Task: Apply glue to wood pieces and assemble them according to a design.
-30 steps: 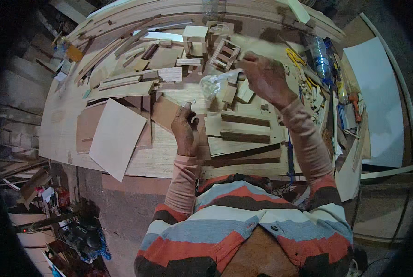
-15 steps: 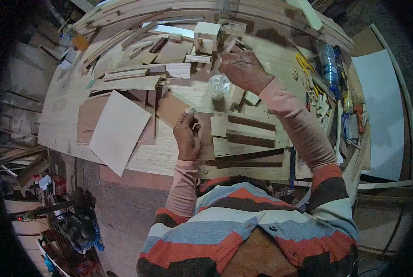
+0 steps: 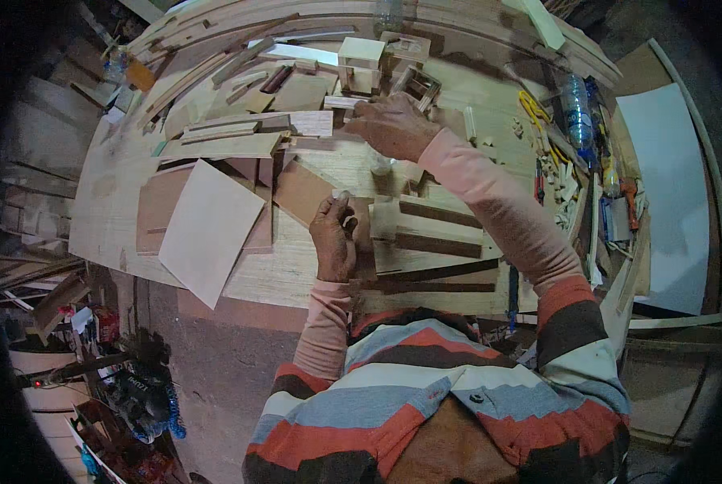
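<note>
My left hand (image 3: 334,239) is raised over the near edge of the bench, thumb and fingertips pinched on a small whitish piece (image 3: 341,195) whose kind I cannot make out. Further out, my right hand (image 3: 397,127) reaches left, palm down, fingers stretched toward a short pale wood block (image 3: 345,102); nothing shows in it, though its fingertips are partly hidden. Below its wrist stands a small clear plastic container (image 3: 381,165). Just beyond the hand are a small open wooden frame (image 3: 416,87) and a pale box-like wooden piece (image 3: 361,64).
Thin wood strips (image 3: 223,133) and a pale square panel (image 3: 212,234) lie on the left. Grooved wooden blocks (image 3: 439,226) sit near me. At right are a clear bottle (image 3: 577,113), yellow-handled tool (image 3: 533,109), wood scraps and a large white sheet (image 3: 666,194).
My right hand has moved left, away from the small wooden frame and the clear container, uncovering the frame. My left hand keeps its pinch and has shifted slightly right.
</note>
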`<state>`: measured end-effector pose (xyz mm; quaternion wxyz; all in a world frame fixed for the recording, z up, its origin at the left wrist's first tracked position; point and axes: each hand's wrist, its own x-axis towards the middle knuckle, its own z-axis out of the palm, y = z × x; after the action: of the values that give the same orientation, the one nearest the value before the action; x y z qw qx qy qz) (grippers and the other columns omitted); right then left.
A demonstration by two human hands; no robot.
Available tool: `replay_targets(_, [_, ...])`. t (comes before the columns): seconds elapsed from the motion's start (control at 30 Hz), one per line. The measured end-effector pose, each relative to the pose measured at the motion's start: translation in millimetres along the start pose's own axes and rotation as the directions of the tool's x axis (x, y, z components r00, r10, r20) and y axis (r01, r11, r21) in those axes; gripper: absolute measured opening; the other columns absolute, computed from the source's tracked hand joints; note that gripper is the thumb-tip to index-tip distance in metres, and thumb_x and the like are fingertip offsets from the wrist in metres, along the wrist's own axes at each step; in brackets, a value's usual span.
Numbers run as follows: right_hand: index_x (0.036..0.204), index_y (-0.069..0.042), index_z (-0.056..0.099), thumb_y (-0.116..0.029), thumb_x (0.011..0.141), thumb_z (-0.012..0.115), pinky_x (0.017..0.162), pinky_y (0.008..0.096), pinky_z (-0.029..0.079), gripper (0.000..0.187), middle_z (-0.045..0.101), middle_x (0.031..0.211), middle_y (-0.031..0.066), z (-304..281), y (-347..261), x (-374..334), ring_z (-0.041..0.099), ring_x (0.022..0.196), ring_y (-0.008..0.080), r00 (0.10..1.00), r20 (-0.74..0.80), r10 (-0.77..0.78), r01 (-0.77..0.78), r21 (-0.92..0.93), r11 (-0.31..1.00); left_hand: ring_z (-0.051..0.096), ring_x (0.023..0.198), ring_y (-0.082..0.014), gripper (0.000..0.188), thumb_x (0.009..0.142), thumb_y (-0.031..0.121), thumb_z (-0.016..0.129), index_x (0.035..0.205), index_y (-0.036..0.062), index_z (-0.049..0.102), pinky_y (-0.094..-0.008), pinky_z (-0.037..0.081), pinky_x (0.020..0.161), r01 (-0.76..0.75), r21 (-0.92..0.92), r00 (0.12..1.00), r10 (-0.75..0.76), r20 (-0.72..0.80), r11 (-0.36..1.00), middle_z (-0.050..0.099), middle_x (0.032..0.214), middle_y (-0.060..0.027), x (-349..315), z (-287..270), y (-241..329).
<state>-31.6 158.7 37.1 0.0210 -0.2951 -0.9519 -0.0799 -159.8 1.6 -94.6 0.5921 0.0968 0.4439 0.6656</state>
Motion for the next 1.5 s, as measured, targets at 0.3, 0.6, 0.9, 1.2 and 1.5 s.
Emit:
replay_targets(0.3, [0.146, -0.013, 0.049, 0.006, 0.086, 0.052, 0.099, 0.0465, 0.053, 0.063, 0.058, 0.136, 0.0181, 6, 8, 6, 0.062, 0.118, 0.038, 0.942, -0.333, 0.036, 0.094, 0.366, 0.926, 0.056, 0.083, -0.0111, 0.011, 0.098, 0.017, 0.066, 0.107, 0.01, 0.068, -0.0249, 0.044, 0.071, -0.031, 0.148, 0.998, 0.022, 0.058, 0.988, 0.059, 0.086, 0.0026, 6, 10, 5])
replay_targets(0.6, [0.118, 0.0, 0.065, -0.003, 0.091, 0.058, 0.095, 0.0384, 0.051, 0.028, 0.067, 0.12, 0.0165, -7, -14, -106, 0.065, 0.107, 0.026, 0.868, -0.334, 0.366, -0.007, 0.731, 0.683, 0.057, 0.083, -0.0078, 0.015, 0.097, 0.013, 0.069, 0.108, 0.0044, 0.069, -0.0238, 0.046, 0.072, -0.097, 0.18, 0.961, 0.046, 0.271, 0.979, 0.064, 0.091, 0.0019, -13, 36, 3])
replay_targets(0.9, [0.102, 0.0, 0.069, -0.02, 0.089, 0.071, 0.087, 0.0381, 0.054, 0.024, 0.072, 0.098, 0.0144, 16, -19, -209, 0.069, 0.095, 0.0251, 0.862, -0.116, 0.494, -0.167, 0.854, 0.492, 0.055, 0.079, -0.0061, 0.015, 0.095, 0.016, 0.072, 0.103, 0.0035, 0.071, -0.0214, 0.043, 0.067, -0.18, 0.392, 0.719, -0.151, 0.678, 0.902, 0.065, 0.089, 0.002, -31, 86, -17])
replay_targets(1.2, [0.121, -0.003, 0.068, -0.02, 0.09, 0.073, 0.091, 0.0387, 0.053, 0.036, 0.073, 0.11, 0.0117, 7, -12, -269, 0.069, 0.102, 0.0237, 0.775, 0.099, 0.624, -0.415, 0.825, 0.385, 0.062, 0.068, -0.0195, 0.035, 0.084, 0.033, 0.081, 0.102, 0.0053, 0.072, -0.0317, 0.051, 0.064, -0.861, 0.179, 0.174, -0.056, 0.983, 0.476, 0.067, 0.081, -0.0067, -15, 128, -48])
replay_targets(1.5, [0.135, -0.008, 0.062, -0.011, 0.091, 0.065, 0.099, 0.0396, 0.053, 0.044, 0.071, 0.117, 0.0119, 12, -16, -289, 0.068, 0.108, 0.0225, 0.77, 0.214, 0.601, -0.505, 0.781, 0.368, 0.067, 0.072, -0.0299, 0.037, 0.079, 0.037, 0.08, 0.103, 0.0093, 0.074, -0.0385, 0.054, 0.067, -0.857, 0.29, 0.155, -0.322, 0.934, 0.427, 0.068, 0.081, -0.0144, -4, 138, -56])
